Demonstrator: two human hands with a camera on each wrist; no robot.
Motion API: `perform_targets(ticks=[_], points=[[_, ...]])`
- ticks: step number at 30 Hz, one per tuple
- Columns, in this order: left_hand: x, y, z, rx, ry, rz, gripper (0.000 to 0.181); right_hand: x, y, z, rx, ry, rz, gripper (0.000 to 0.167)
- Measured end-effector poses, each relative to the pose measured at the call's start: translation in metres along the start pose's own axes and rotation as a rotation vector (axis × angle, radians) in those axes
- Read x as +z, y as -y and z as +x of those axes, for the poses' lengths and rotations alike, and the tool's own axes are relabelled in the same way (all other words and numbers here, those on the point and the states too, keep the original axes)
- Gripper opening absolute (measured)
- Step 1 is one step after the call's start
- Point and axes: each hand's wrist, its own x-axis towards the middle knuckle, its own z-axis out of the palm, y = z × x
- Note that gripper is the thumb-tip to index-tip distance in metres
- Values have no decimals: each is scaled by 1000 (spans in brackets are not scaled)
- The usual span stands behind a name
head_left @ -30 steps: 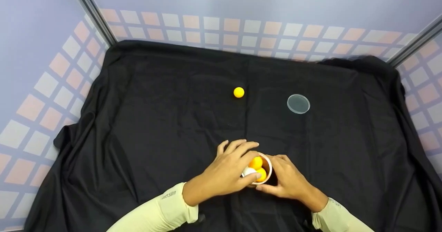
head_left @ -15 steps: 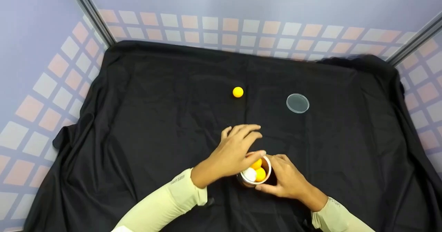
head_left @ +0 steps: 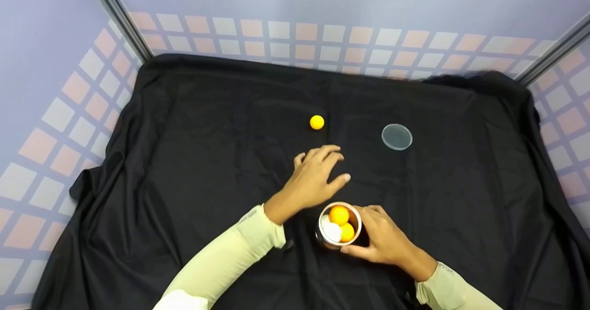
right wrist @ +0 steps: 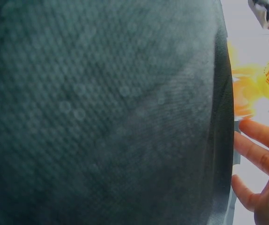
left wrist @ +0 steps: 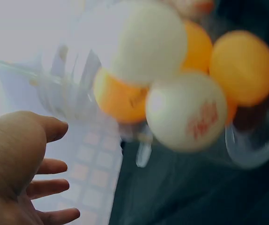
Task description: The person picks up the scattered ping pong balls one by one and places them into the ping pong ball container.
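Note:
A clear plastic jar (head_left: 327,244), its mouth upward, holds several table tennis balls, orange (head_left: 339,215) and white (head_left: 331,232). My right hand (head_left: 386,237) grips the jar from the right, thumb in front and fingers behind. My left hand (head_left: 309,180) is above the black cloth beyond the jar, fingers spread and holding nothing. Past its fingertips lies a single orange table tennis ball (head_left: 317,122), apart from the hand. The left wrist view shows the jar's balls close up, one white ball (left wrist: 187,111) bearing red print. In the right wrist view the jar is mostly washed out.
A round clear lid (head_left: 397,137) lies on the black cloth (head_left: 207,162) at the right of the loose ball. Panels with a pink and white checked band (head_left: 279,31) enclose the table's back and sides.
My left hand has left the jar's mouth and moved away from me, toward the loose ball, uncovering the balls inside. My right hand still holds the jar in place.

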Motion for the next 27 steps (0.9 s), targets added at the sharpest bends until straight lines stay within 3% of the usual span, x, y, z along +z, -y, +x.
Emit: perform_targets(ticks=[10,21,27], points=[[13,30,39,-131,19,47,46,0,0,-1,-6,3,-3,85],[11,61,79,-204,-1,125,46,-1,0,0,12,12,-8,85],[11,76,92,-249,0,124,45,-1,0,0,5,9,-6,84]])
